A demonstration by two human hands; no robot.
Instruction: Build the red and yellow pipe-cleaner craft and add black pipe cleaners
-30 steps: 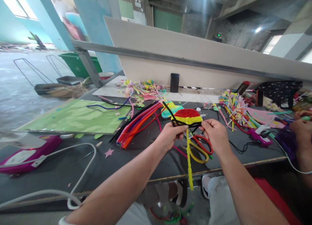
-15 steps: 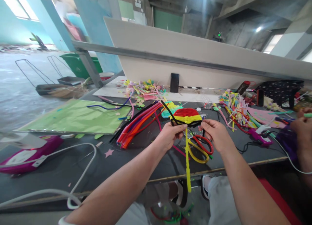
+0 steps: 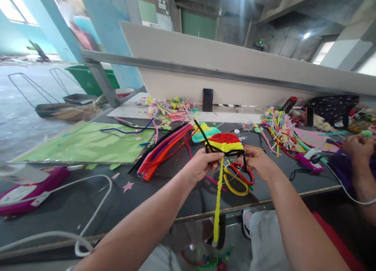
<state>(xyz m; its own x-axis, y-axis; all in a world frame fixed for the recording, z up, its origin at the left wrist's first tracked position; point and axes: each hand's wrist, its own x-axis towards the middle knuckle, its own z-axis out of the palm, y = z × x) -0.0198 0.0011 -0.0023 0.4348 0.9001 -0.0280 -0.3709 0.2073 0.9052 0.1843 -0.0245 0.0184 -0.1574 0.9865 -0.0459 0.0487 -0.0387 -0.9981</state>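
Observation:
Between my hands is a red and yellow pipe-cleaner piece [image 3: 225,140] edged with black pipe cleaner, a long yellow stem [image 3: 218,202] hanging from it past the table edge. My left hand [image 3: 205,162] pinches its lower left edge, where a black end [image 3: 200,130] sticks up. Closed fingers of my right hand [image 3: 255,161] hold its right side by the black edging, with a black end hanging beside them. Behind it lies a yellow and turquoise piece [image 3: 202,133]. Red-handled scissors [image 3: 248,175] and a yellow loop [image 3: 236,189] lie below.
A bundle of pipe cleaners [image 3: 164,151] and a green sheet [image 3: 85,141] lie left. Magenta glue guns [image 3: 55,185] with white cables sit at both sides. A phone [image 3: 207,100] stands behind. At right are a colourful pile [image 3: 279,126] and another person's hand [image 3: 357,147].
The yellow stem has swung left and hangs at a slant. My right hand has shifted slightly against the black edging. The other person's hand has come further into view.

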